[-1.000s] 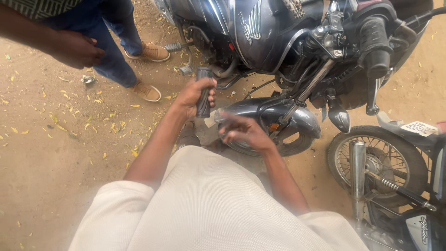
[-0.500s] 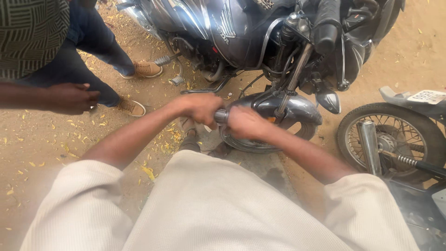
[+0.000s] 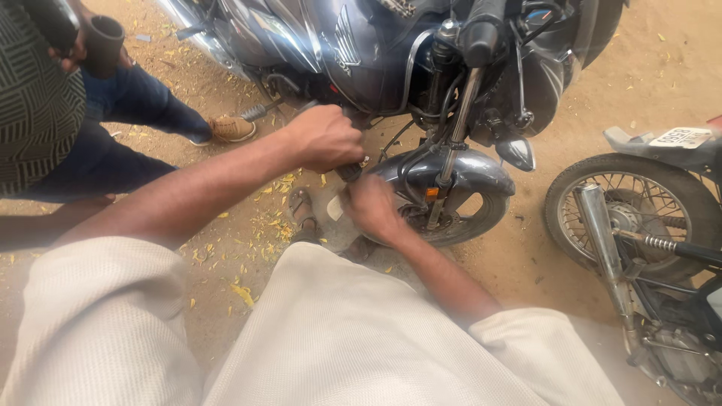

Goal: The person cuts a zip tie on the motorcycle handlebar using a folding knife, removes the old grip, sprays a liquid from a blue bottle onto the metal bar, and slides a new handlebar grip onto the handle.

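Note:
My left hand (image 3: 325, 137) is clenched around a black handlebar grip (image 3: 348, 172) on the near side of a dark grey motorcycle (image 3: 353, 53). The grip's lower end pokes out under my fist. My right hand (image 3: 372, 209) sits directly beneath it, fingers curled at the grip's end, in front of the front mudguard (image 3: 481, 171). My palm hides what the fingers enclose. Both forearms reach out from short pale sleeves. The motorcycle's other handlebar grip (image 3: 481, 34) stands at the top.
A person in blue jeans stands at the left, holding a dark tube (image 3: 101, 45); their tan shoe (image 3: 232, 129) is on the sandy ground. A sandalled foot (image 3: 301, 214) is near the front wheel (image 3: 462, 218). A second motorcycle's rear wheel (image 3: 639, 214) and exhaust are at the right.
My left hand has slid up along the grip, away from my right hand, which stays low by the mudguard. The view shifted, and the bystander's hand now holds a dark tube at the upper left.

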